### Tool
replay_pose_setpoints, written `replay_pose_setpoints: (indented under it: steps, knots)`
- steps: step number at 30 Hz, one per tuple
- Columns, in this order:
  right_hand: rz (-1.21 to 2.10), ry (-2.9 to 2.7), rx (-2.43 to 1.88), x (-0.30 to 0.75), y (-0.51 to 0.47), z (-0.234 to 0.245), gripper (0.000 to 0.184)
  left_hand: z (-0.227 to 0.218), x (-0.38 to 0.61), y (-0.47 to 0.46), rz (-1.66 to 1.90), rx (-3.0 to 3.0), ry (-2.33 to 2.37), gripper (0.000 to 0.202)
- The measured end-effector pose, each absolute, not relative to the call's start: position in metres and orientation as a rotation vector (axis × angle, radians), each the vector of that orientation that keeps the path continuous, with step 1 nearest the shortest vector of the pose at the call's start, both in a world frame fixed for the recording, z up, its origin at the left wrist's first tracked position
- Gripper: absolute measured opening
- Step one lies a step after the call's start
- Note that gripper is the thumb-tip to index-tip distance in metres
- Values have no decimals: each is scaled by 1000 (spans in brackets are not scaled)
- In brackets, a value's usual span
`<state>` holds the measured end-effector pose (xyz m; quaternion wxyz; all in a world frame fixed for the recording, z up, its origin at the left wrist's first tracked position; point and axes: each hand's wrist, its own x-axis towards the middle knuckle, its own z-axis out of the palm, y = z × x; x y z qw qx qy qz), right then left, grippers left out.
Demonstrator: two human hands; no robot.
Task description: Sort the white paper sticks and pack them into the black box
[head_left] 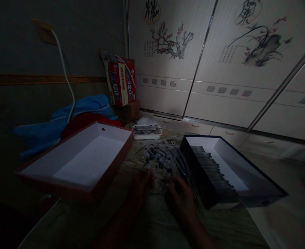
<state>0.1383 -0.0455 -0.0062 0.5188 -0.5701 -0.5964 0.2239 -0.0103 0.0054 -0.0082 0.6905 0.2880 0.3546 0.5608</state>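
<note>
At far left, a blue cloth (54, 123) lies heaped under a white cable (65, 76), beside an open red box (75, 157) with a white lining. Behind it stands a red carton (120, 81) on a small cardboard box (128, 111). On the carton I can read "120"; the smaller print is beyond me. A white tray (146, 136) holds a small bundle of sticks, lying roughly side by side.

In front of that tray, loose sticks (163, 157) sit in a tangled heap on the bench (155, 221), their long axes pointing every way. My left grip (140, 183) rests at the heap's near edge, fingers curled and touching or just beside it. My right grip (179, 195) sits at the near right of the heap, fingers spread over the sticks. The light is too poor for me to tell whether either grip holds any.

Just right of the heap is an open black box (206, 180) with a white lining. Packed sticks (209, 166) lie in a neat row along its left side, each pointing across the box. Behind everything, painted wardrobe doors (220, 58) show blossom and brushed characters that I cannot read.
</note>
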Motion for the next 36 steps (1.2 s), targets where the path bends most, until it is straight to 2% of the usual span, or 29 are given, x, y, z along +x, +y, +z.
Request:
replay_pose_setpoints:
  steps: [8,36]
  knots:
    - [543,-1380,-1385,139,-50,-8,17,-3,-5,1,1180,860,844,27]
    - [581,-1347,-1446,141,-50,-15,22,-6,-3,0,1151,845,847,29]
